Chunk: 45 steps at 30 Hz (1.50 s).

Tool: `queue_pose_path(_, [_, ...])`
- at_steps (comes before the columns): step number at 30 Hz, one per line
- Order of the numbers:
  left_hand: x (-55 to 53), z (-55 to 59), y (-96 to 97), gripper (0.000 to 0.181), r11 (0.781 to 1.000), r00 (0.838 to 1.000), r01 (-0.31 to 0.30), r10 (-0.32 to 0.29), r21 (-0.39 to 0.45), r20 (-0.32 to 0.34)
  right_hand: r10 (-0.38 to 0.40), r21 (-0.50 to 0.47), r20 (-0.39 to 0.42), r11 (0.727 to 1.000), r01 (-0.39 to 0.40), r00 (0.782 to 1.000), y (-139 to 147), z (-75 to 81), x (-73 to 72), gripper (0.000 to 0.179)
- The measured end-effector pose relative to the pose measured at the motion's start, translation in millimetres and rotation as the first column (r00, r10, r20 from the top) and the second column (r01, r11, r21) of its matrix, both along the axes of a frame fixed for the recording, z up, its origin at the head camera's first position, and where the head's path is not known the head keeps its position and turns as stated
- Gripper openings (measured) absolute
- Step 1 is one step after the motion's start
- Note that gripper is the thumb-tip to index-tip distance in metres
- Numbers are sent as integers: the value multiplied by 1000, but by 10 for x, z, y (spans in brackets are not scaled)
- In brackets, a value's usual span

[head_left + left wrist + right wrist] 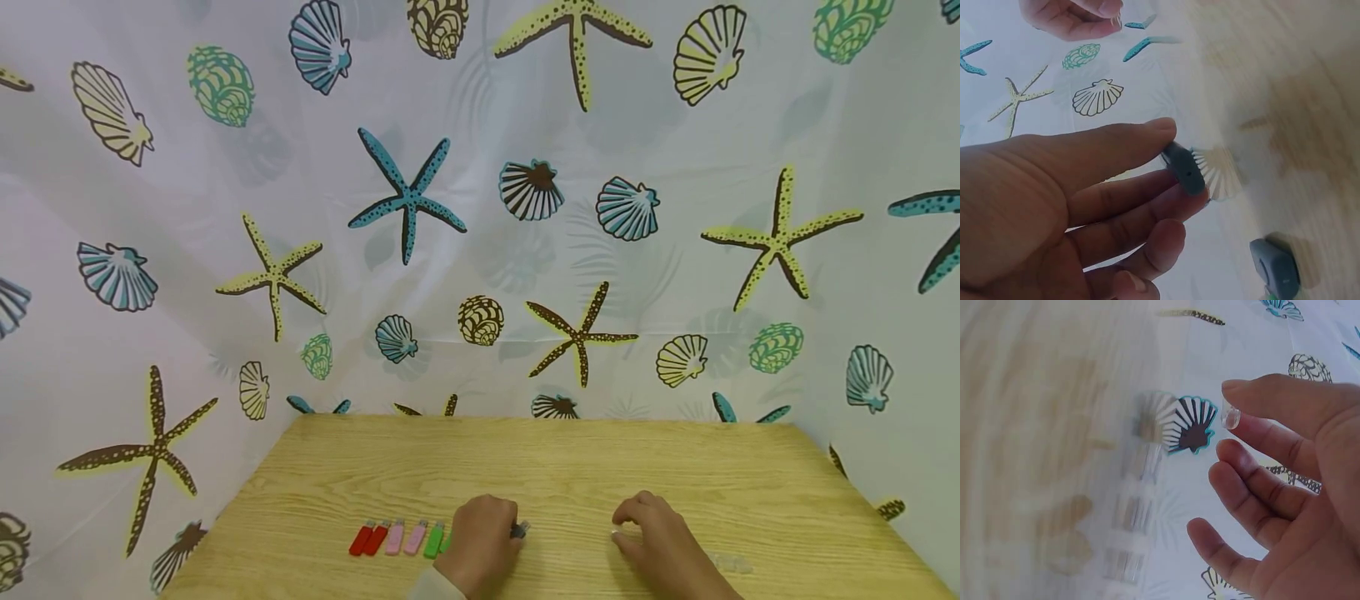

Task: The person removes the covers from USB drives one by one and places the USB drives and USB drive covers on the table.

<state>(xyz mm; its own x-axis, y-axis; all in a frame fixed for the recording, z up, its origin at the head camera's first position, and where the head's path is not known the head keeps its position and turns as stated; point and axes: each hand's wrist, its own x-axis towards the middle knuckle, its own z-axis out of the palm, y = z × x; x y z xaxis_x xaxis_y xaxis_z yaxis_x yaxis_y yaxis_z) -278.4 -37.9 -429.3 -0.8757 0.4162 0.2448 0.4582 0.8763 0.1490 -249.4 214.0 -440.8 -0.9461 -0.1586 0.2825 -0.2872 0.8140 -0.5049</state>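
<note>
My left hand [480, 537] pinches a dark grey USB flash drive [1186, 169] between thumb and fingers, and its metal plug points to the right in the head view. Across from it, my right hand [667, 546] holds a small clear plastic cap [1230, 417] between thumb and index finger, the other fingers spread apart. A gap separates the drive from the cap. Another dark grey flash drive [1274, 269] lies on the table below my left hand. Left of that hand is a row of red [362, 539], pink [394, 537] and green flash drives [434, 541], partly covered by the hand.
Several clear caps [731, 563] lie on the wooden table [337, 467] beside my right forearm; the right wrist view shows them in a row. A white curtain [465, 275] printed with shells and starfish hangs behind the table and on both sides.
</note>
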Motion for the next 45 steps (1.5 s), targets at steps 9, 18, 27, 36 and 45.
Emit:
queue_pose_path(9, [-54, 24, -113, 23, 999, 999, -36, 37, 33, -23, -132, -13, 25, 991, 132, 991, 158, 42, -2, 13])
queue_pose_path(18, [-89, 70, -186, 25, 997, 998, -70, 70, 38, 2, -122, 6, 79, 993, 122, 989, 161, 4, -37, 13])
queue_pose_path(27, [-85, 40, -182, 35, 998, 998, -55, 56, -22, 42, -98, 88, 113, 992, 88, 989, 129, -58, -42, 15])
queue_pose_path(36, [-34, 5, -127, 40, 997, 993, -46, 52, -59, 102, -106, 110, 140, 990, 91, 984, 120, -61, -33, 16])
queue_pose_path(45, [-23, -56, -96, 44, 989, 998, -68, 68, -131, 0, -100, 138, 156, 987, 78, 983, 110, -76, -39, 15])
